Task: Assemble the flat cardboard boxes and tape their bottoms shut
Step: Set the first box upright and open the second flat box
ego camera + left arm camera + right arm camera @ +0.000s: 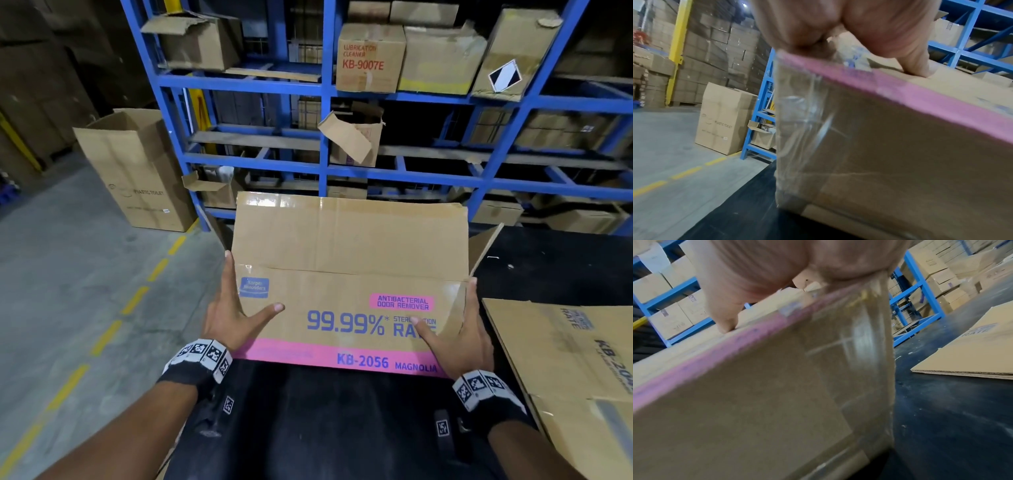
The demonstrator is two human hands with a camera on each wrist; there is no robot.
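Cardboard box (346,301) printed "99.99% RATE", pink band along its near edge, sits tipped on the black desk (329,421), open flaps toward the blue rack (325,85). Left hand (227,317) clasps the box's left side, thumb spread across the printed face, fingers along the side edge. Right hand (460,337) mirrors it on the right side, thumb on the print. Each grip is wide, fingers nearly straight, holding the box between them.

A flat cardboard box (579,363) lies on the desk just right of the held one. Grey concrete floor (68,274) with a dashed yellow line runs left of the desk. Tall "PLASTIC TOILET" carton (137,171) stands by the rack end. Rack shelves hold cartons, one marked "KB-9007E" (368,58).

Left wrist view alone shows clear tape (803,121) over the box's bottom seam, plus a yellow post (677,52) and stacked cartons behind. Right wrist view shows tape on the opposite end and the flat box's layered edge; both are blurred.
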